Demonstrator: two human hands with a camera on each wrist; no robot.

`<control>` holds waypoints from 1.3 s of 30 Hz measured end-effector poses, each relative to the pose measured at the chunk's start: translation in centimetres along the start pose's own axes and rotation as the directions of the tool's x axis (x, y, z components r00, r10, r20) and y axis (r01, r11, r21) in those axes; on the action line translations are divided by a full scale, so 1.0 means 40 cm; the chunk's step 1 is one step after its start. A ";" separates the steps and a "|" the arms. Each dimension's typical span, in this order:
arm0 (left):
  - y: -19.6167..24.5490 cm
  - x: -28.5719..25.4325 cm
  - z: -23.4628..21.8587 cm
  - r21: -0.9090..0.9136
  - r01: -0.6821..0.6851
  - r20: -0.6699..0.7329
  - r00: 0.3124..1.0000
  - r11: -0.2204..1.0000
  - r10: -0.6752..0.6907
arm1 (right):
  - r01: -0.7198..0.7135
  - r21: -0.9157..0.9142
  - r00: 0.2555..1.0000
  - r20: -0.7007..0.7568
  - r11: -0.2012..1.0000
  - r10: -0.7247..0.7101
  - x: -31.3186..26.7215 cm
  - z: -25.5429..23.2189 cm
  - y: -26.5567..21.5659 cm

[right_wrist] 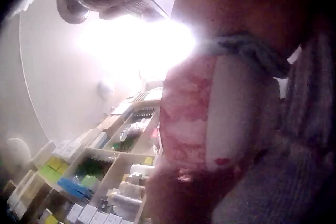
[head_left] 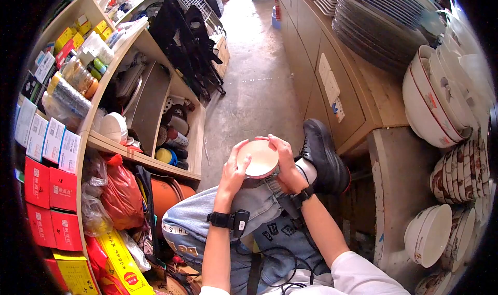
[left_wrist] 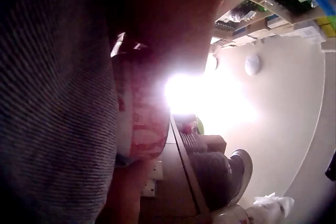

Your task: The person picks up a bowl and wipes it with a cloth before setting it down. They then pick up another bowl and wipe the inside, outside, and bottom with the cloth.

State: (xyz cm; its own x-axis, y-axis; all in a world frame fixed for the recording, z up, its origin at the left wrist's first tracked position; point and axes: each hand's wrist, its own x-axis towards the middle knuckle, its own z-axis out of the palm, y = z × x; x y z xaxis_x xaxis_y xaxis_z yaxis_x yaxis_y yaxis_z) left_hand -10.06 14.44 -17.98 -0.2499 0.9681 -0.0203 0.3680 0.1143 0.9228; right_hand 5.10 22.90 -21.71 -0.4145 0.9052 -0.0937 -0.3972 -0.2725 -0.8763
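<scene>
Between both hands, over the lap, sits a round cream-coloured bowl [head_left: 261, 159]. My left hand [head_left: 232, 171] grips it from the left, thumb up at the near rim. On the opposite side my right hand [head_left: 286, 166] holds it, with fingertips at the far rim. A pink-red patterned band on the bowl [left_wrist: 149, 116] shows in the left wrist view. In the right wrist view the bowl [right_wrist: 186, 113] has that band beside a plain white part with a small red mark. Bright backlight and dark hands hide much of it there.
Shelves with red boxes [head_left: 52, 183] and jars stand at left; a red plastic bag [head_left: 123, 194] hangs lower down. At right a wooden cabinet [head_left: 337, 82] carries stacked plates [head_left: 373, 40], with large bowls [head_left: 428, 98] beside it. A black shoe [head_left: 324, 157] rests near the cabinet.
</scene>
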 end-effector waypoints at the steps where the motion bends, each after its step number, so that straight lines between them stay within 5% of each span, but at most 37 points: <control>1: 0.001 0.000 0.001 0.039 -0.164 -0.025 0.986 0.986 0.165 | -0.082 0.143 0.995 -0.035 0.986 0.088 -0.005 0.004 -0.009; 3: 0.015 -0.004 0.002 0.030 -0.404 -0.025 0.914 0.914 0.404 | -0.213 0.344 0.971 -0.033 0.914 0.239 -0.016 0.017 -0.038; 6: 0.035 -0.017 -0.004 0.226 -0.570 0.125 0.821 0.790 0.557 | -0.171 0.414 0.978 -0.041 0.894 0.206 -0.001 0.007 -0.004; 13: 0.040 -0.028 0.011 0.345 -0.554 0.101 0.824 0.758 0.557 | -0.271 0.386 0.962 0.128 0.882 0.240 0.000 -0.004 -0.005; 17: 0.017 -0.017 0.005 0.237 -0.574 0.093 0.816 0.784 0.570 | -0.094 0.333 0.996 0.038 0.938 0.086 0.006 0.005 0.010; 20: 0.022 -0.021 -0.005 0.112 -0.551 0.092 0.834 0.827 0.544 | 0.045 0.227 0.998 0.021 0.973 -0.051 -0.003 0.008 -0.002; 22: 0.028 -0.033 -0.014 -0.127 -0.287 0.131 0.944 0.950 0.303 | 0.106 0.178 0.993 0.024 0.978 -0.112 -0.005 0.006 -0.002; 23: 0.024 -0.036 -0.015 -0.127 -0.286 0.131 0.944 0.950 0.302 | 0.117 0.197 0.991 0.037 0.973 -0.127 -0.003 0.003 0.002; 25: 0.018 -0.039 -0.018 -0.325 -0.072 0.201 0.969 0.943 0.143 | 0.128 0.216 0.989 0.048 0.968 -0.141 -0.004 0.003 0.003; 27: 0.028 -0.044 -0.028 -0.371 -0.049 0.226 0.964 0.927 0.141 | 0.076 0.375 0.994 0.047 0.924 -0.101 -0.008 0.007 0.006; 34: -0.005 -0.036 -0.030 -0.567 -0.015 0.271 0.941 0.823 0.204 | 0.071 0.381 0.989 0.096 0.922 -0.116 -0.017 0.001 -0.001; 39: 0.018 -0.031 -0.006 -0.559 -0.055 0.174 0.968 0.827 0.182 | 0.091 0.279 0.992 -0.110 0.956 -0.062 -0.008 0.001 0.004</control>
State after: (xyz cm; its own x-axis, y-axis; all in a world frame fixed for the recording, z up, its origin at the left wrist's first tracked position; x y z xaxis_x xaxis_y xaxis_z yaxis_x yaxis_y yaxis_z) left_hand -9.70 13.27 -17.18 -0.0188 0.9965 0.0813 -0.1831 -0.0834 0.9796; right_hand 5.12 22.56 -21.81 -0.2961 0.9509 -0.0902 -0.6458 -0.2689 -0.7146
